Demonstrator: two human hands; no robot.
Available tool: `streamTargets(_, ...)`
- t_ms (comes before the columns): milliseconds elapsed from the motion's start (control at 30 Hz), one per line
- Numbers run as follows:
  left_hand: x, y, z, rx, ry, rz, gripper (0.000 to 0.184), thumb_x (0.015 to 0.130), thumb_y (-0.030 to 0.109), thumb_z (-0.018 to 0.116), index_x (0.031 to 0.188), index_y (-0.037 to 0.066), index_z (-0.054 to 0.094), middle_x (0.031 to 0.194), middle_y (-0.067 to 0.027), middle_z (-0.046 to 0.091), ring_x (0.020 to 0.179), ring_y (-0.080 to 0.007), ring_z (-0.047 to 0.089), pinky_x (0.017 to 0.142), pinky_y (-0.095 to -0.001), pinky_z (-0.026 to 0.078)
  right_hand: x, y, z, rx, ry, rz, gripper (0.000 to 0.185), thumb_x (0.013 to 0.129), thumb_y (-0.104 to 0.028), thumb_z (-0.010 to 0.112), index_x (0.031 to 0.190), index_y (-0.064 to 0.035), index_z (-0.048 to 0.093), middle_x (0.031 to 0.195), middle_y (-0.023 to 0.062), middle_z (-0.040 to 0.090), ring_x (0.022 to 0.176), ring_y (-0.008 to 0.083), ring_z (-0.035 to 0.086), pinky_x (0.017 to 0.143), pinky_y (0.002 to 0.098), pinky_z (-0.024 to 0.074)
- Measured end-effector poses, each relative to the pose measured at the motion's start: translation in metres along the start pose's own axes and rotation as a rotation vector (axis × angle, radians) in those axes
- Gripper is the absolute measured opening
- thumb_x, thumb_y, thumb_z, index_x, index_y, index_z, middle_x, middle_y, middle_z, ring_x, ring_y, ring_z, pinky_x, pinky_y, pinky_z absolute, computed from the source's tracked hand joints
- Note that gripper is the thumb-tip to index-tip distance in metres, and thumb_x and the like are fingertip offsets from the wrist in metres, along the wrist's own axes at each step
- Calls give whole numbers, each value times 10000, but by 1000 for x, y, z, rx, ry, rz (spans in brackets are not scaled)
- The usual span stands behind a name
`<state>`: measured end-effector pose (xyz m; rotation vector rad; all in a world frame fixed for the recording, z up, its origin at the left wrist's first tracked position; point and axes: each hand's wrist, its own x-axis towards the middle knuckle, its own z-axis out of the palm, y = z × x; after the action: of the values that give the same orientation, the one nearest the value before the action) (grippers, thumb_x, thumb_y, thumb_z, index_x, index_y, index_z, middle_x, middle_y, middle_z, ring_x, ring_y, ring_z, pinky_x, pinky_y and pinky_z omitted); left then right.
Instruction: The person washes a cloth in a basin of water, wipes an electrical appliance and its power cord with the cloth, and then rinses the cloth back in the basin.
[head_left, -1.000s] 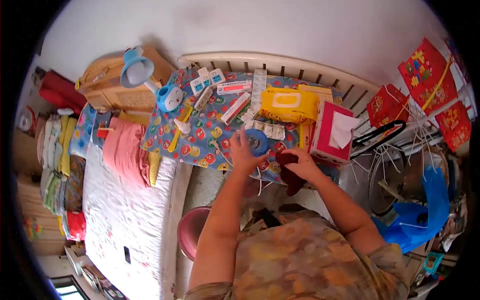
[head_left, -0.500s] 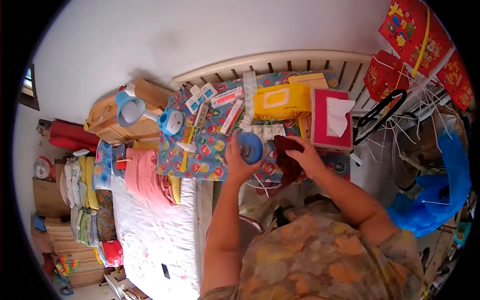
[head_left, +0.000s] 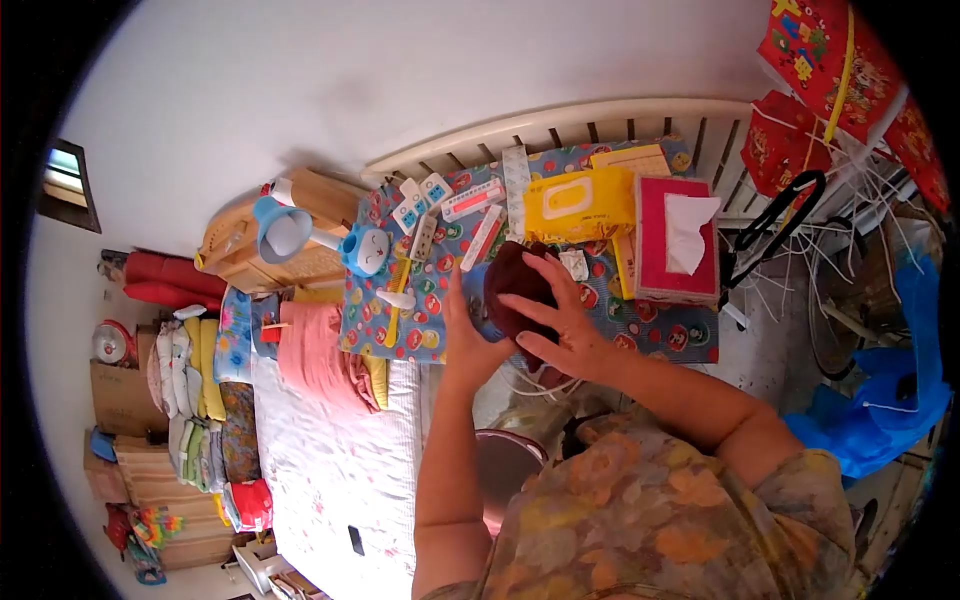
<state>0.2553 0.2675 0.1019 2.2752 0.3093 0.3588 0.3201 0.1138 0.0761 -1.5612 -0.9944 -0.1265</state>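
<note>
A round blue object (head_left: 477, 303), bowl- or lid-like, is in my left hand (head_left: 470, 338), the thumb and fingers curved around its edge. Over it lies a dark red cloth (head_left: 516, 290), which hides most of its face. My right hand (head_left: 562, 325) presses this cloth against the blue object, fingers bent over the fabric. Both hands are above the near edge of the table with the patterned cloth (head_left: 660, 335). Just behind them are a white power strip (head_left: 482, 238) and a yellow pack of wipes (head_left: 578, 205).
A red tissue box (head_left: 678, 240) stands at the table's right. To the left are a blue lamp (head_left: 365, 250), a yellow comb-like strip (head_left: 397, 300) and socket blocks (head_left: 421, 202). A bed (head_left: 330, 450) with folded bedding lies left; a blue bag (head_left: 870, 400) hangs right.
My right hand has moved left, bringing the dark red cloth onto the round blue object. My left hand still holds that object. The view has shifted slightly.
</note>
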Motion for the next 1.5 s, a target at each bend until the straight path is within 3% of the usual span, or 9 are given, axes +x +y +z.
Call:
streamTargets(133,-1,13,1,23,13,65,999,529,214,743,1348,66,192,1287,-173,326,1149,-285,388,957,-369,326,15,2,-6,30,33,-49,306,786,-186,568,1091,-178,560,1276,111,322,1197,362,274,994,478,219)
streamTargets(200,-3,20,2,52,5,74,1001,529,219,741,1349,63,190,1290,-177,322,1155,-293,377,956,-373,322,22,4,-9,94,14,64,283,799,-133,545,1081,-112,556,1243,111,368,1154,277,365,973,369,296)
streamTargets(367,-6,34,4,64,-54,198,998,535,203,732,1353,59,179,1269,-184,332,1161,-313,358,955,-391,310,38,30,-23,374,-142,227,291,820,-139,534,1107,-93,534,1194,88,435,1109,190,422,933,301,344)
streamTargets(567,-8,38,3,52,-162,247,1077,498,186,758,1363,60,128,1302,-186,299,1196,-308,339,979,-386,295,60,30,-46,1081,-444,789,341,845,-183,518,1155,-41,504,1122,62,517,1010,131,491,887,260,389)
streamTargets(700,-5,29,7,35,-151,218,1091,495,188,762,1363,48,116,1304,-195,293,1198,-305,342,972,-375,308,53,42,-26,944,-409,773,310,844,-175,517,1126,-47,527,1093,58,534,993,130,501,870,265,399)
streamTargets(767,-4,27,8,35,-115,202,1088,500,192,761,1362,44,114,1302,-198,294,1194,-304,347,968,-375,313,48,45,-16,502,-277,486,270,835,-159,524,1083,-57,554,1043,60,555,975,145,513,856,271,403)
streamTargets(1033,2,6,14,-36,-9,36,1087,516,213,753,1363,41,95,1309,-211,284,1181,-308,360,958,-382,323,15,11,-4,-113,57,-47,288,761,-150,574,1045,-104,560,1154,149,416,1068,348,392,906,438,338)
streamTargets(1200,1,14,8,-1,-75,115,1095,513,219,756,1365,46,90,1294,-192,307,1178,-297,358,965,-380,310,13,10,-10,-162,70,-89,273,766,-139,566,1037,-101,562,1154,146,418,1081,346,389,916,436,335)
streamTargets(1500,-6,28,2,113,-233,350,1136,474,237,792,1361,55,106,1268,-188,312,1178,-325,344,968,-397,302,47,35,-38,367,-373,301,268,850,-173,506,1090,-64,554,1093,105,529,1026,189,492,906,297,362)
